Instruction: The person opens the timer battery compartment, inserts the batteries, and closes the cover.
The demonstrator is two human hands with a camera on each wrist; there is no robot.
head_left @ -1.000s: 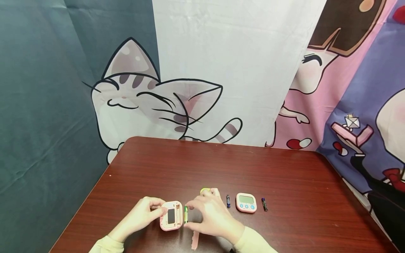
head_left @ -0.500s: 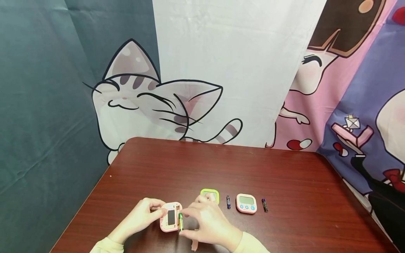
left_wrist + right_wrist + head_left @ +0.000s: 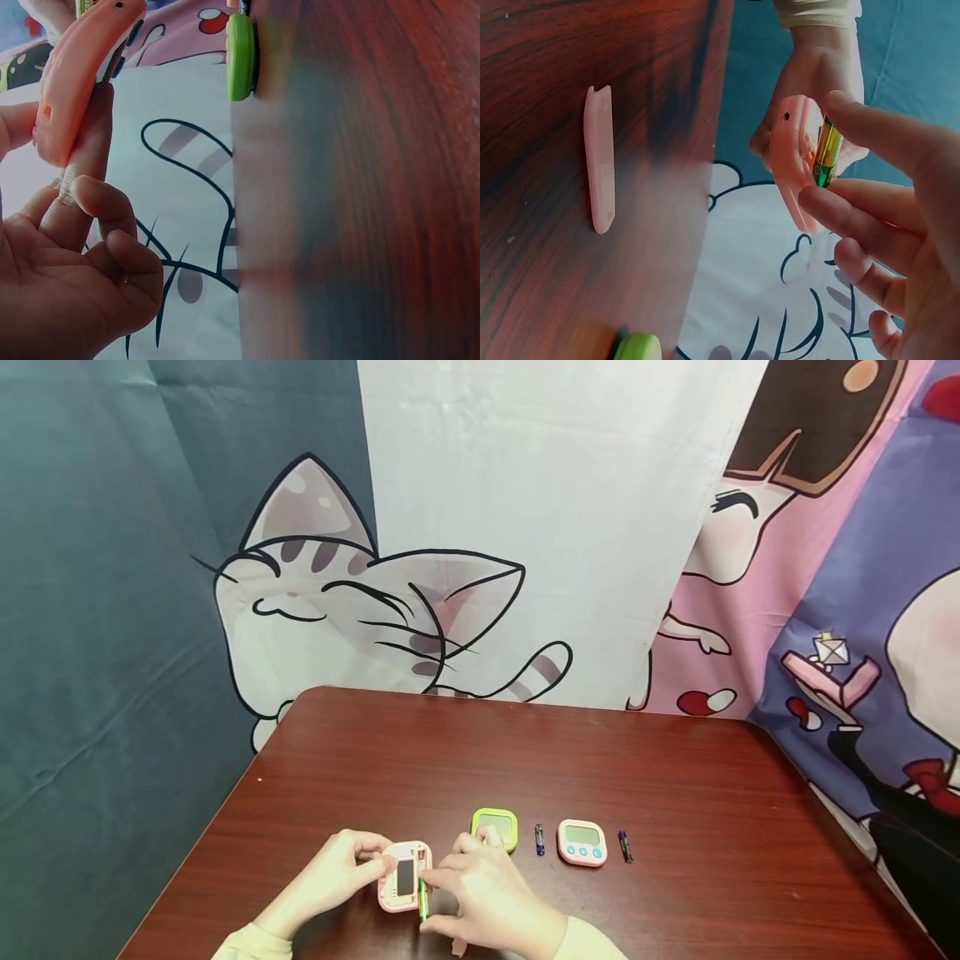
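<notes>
Head view: the left hand holds a pink timer above the near part of the desk, its grip pinching the case at the left edge. The back of the timer faces up, with the battery slot along its right side. The grip of the right hand is closed on a green-and-yellow battery — thumb at the lower end, forefinger at the upper — over that slot. The lower end of the battery projects past the case; from where I stand, I cannot tell whether it touches the contacts. Beyond the right hand, left to right on the desk: a green timer, a first loose battery, a second pink timer and a second loose battery.

Left wrist view: the held timer appears edge-on between thumb and forefinger, with other fingers curled below. The green timer rests apart on the desk.

Right wrist view: thumb and fingertips clamp the battery just beside the timer's back. A pink strip lies on the desk, well apart from both hands.
</notes>
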